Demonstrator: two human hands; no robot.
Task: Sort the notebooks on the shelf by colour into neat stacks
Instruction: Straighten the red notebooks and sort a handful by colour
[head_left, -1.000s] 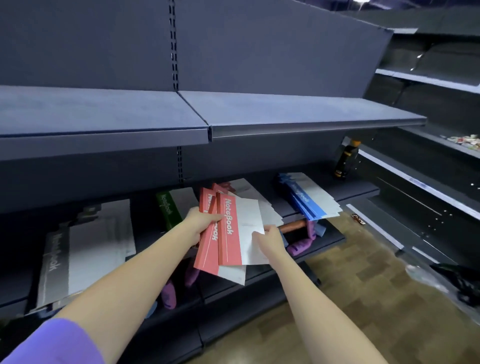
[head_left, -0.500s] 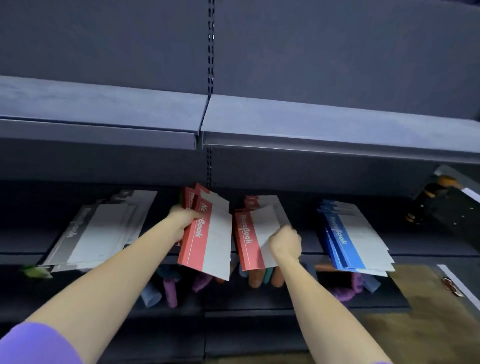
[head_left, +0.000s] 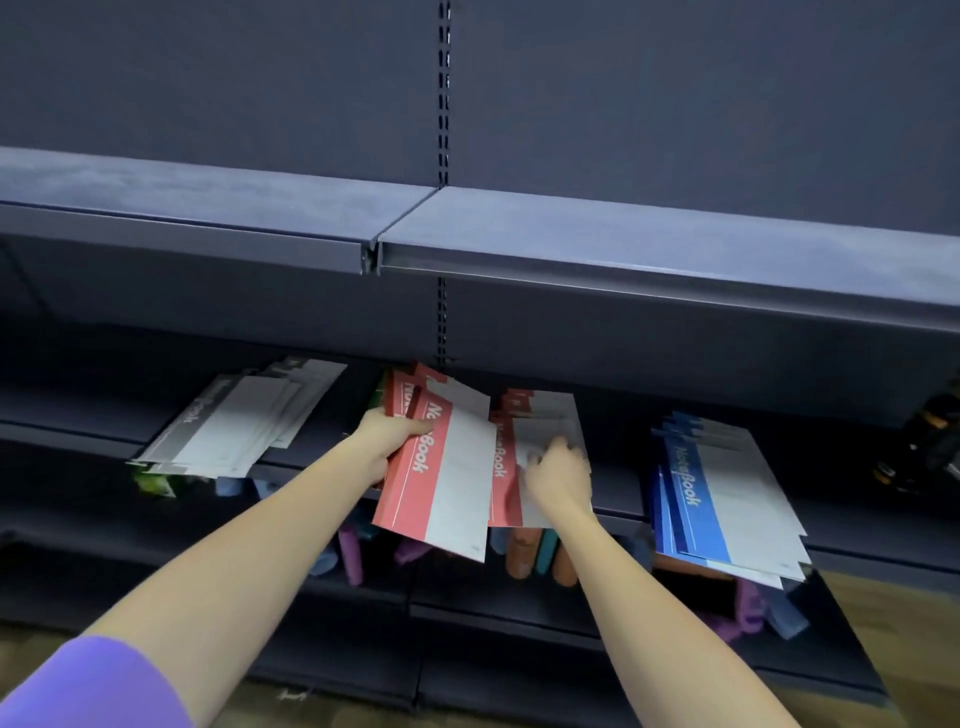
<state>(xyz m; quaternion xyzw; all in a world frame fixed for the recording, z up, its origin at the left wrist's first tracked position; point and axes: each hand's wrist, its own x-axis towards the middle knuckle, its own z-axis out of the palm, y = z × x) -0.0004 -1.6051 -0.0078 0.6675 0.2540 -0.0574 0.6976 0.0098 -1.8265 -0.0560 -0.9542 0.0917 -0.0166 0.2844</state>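
I am seeing the red notebooks splitting into two lots: a second ago both hands were sharing one bundle, and now my left hand (head_left: 396, 432) is gripping the held bundle (head_left: 441, 483) alone, off the shelf's front edge. My right hand (head_left: 558, 475) is pressing on the red stack (head_left: 511, 457) lying on the shelf (head_left: 857, 525), and my view is swinging left, squarer to it.

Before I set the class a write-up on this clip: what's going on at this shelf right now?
A person is sorting notebooks by colour on a dark shelf. The left hand grips a bunch of red notebooks, lifted clear of the shelf edge. The right hand rests on a second red pile lying on the shelf. A grey stack sits to the left, a blue stack to the right.
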